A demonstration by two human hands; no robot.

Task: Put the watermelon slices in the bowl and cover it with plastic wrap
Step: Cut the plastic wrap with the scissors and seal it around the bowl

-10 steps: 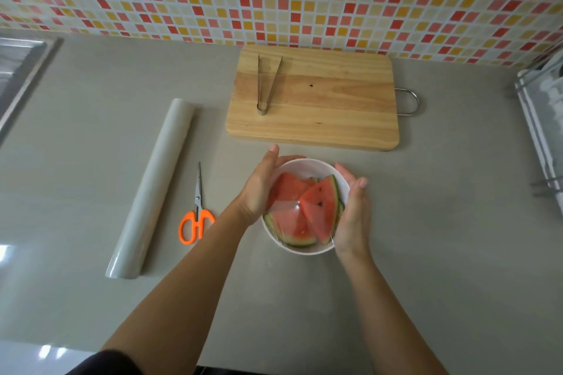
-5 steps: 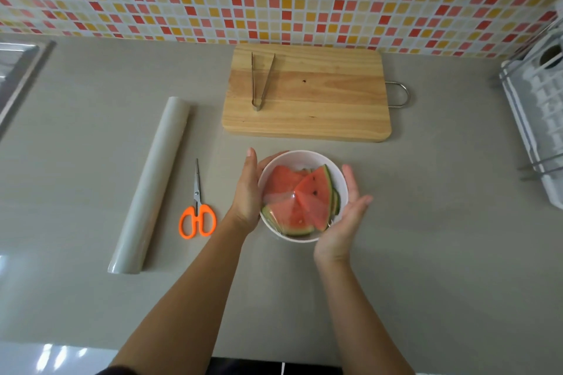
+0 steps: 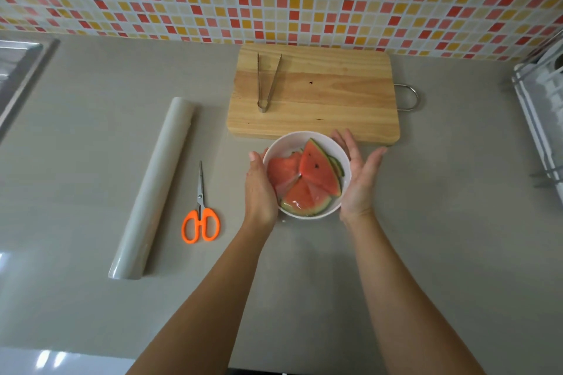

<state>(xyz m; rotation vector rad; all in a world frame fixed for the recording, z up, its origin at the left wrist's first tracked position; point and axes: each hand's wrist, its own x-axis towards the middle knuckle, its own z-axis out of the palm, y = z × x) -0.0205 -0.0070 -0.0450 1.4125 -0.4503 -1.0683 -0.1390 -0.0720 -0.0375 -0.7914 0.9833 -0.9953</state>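
Observation:
A white bowl [image 3: 285, 146] stands on the grey counter just in front of the cutting board. Several red watermelon slices [image 3: 316, 172] with green rinds lie in it, and a glossy clear film seems stretched over them. My left hand [image 3: 259, 192] is pressed flat against the bowl's left side, fingers together. Beside the bowl's right side, my right hand [image 3: 359, 179] has its palm turned up and inward and its fingers spread, only its heel near the rim. The plastic wrap roll [image 3: 152, 189] lies on the counter to the left.
Orange-handled scissors [image 3: 200, 216] lie between the roll and the bowl. Metal tongs [image 3: 266, 82] rest on the wooden cutting board [image 3: 335, 94] by the tiled wall. A sink edge [image 3: 15, 70] is at far left, a white dish rack [image 3: 542, 119] at far right.
My right hand has come off the bowl's side and opened, its palm turning up. The bowl has turned slightly between my hands. My left hand stays against the bowl.

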